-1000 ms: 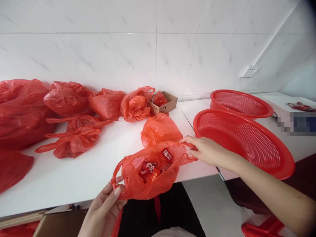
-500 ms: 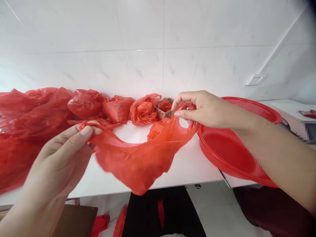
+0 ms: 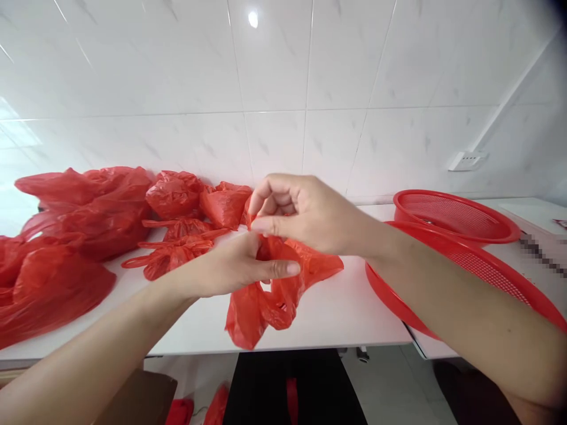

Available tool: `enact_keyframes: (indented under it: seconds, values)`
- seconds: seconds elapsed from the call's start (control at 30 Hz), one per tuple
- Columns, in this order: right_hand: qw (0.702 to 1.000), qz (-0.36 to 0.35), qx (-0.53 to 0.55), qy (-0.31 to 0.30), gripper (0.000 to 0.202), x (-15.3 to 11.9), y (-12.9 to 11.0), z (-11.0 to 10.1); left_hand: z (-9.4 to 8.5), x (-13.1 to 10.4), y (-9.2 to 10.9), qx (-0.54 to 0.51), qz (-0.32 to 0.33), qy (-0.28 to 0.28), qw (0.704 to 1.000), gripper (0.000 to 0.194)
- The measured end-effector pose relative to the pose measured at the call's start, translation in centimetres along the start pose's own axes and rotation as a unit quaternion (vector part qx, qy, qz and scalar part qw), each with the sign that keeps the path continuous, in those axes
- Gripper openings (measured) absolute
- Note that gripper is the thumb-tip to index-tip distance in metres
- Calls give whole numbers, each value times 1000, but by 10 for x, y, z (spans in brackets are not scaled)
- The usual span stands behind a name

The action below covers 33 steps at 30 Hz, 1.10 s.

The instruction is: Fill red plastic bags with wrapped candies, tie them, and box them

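Note:
Both my hands are close together over the middle of the table, at a thin red plastic bag that hangs crumpled below them. My left hand grips the bag, its thumb stretched across the front and its other fingers mostly hidden. Just above it, my right hand pinches a bit of red plastic between thumb and curled fingers. More red plastic spreads to the right under my right wrist; whether it belongs to the same bag I cannot tell.
Filled red bags line the wall at the left, with larger ones nearer the front. Two red plastic baskets overlap on the right. A wall socket is above them. A black stool stands by the white table's front edge.
My hands, which were stretching the bag wide between them, have come together. The bag has slackened and hangs bunched. The view has tilted up slightly.

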State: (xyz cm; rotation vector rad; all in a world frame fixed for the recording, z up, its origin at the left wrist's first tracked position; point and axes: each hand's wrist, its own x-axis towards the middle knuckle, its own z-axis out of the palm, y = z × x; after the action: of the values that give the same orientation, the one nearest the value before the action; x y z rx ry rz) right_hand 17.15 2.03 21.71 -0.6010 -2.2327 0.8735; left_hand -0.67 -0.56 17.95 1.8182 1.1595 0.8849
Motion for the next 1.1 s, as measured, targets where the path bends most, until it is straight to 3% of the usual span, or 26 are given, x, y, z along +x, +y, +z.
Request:
enact_keyframes:
  seconds: [0.07, 0.1, 0.23, 0.37, 0.47, 0.57, 0.63, 0.7, 0.8, 0.87, 0.97, 1.1]
  values:
    - [1000, -8, -1, 13, 10, -1, 8, 7, 0, 3, -4, -36, -66, -90, 993, 30]
    - [1000, -6, -10, 21, 12, -3, 14, 9, -1, 4, -7, -63, -88, -104, 989, 35]
    - [999, 33, -22, -6, 14, -17, 38, 14, -7, 3, -21, -119, -128, -68, 982, 45]
    - [999, 34, 14, -11, 12, -36, 30, 23, -13, -2, -28, -122, -84, -49, 988, 41]
    - [998, 0, 32, -52, 16, -43, 18, 31, -18, -8, -26, -90, -37, -102, 990, 32]
    - [999, -4, 52, -2, 13, -38, 29, 39, -18, -13, -26, -13, -35, -135, 990, 16]
    - [997, 37, 67, 30, 21, -31, 48, 47, -12, -15, -32, 54, -11, -105, 993, 14]
    - [994, 78, 77, 22, 29, -26, 69, 55, -4, -16, -43, 158, 53, -28, 986, 23]
    - [990, 90, 109, -13, 32, -24, 90, 66, 6, -18, -60, 308, 155, 112, 932, 33]
    - [983, 94, 146, -52, 29, -25, 95, 68, 10, -20, -67, 342, 186, 153, 908, 38]
    - [979, 100, 162, -77, 22, -29, 90, 66, 11, -25, -69, 327, 192, 144, 914, 38]
    - [995, 77, 53, -40, 26, -39, 77, 61, 1, -39, -71, 312, 163, 42, 935, 40]
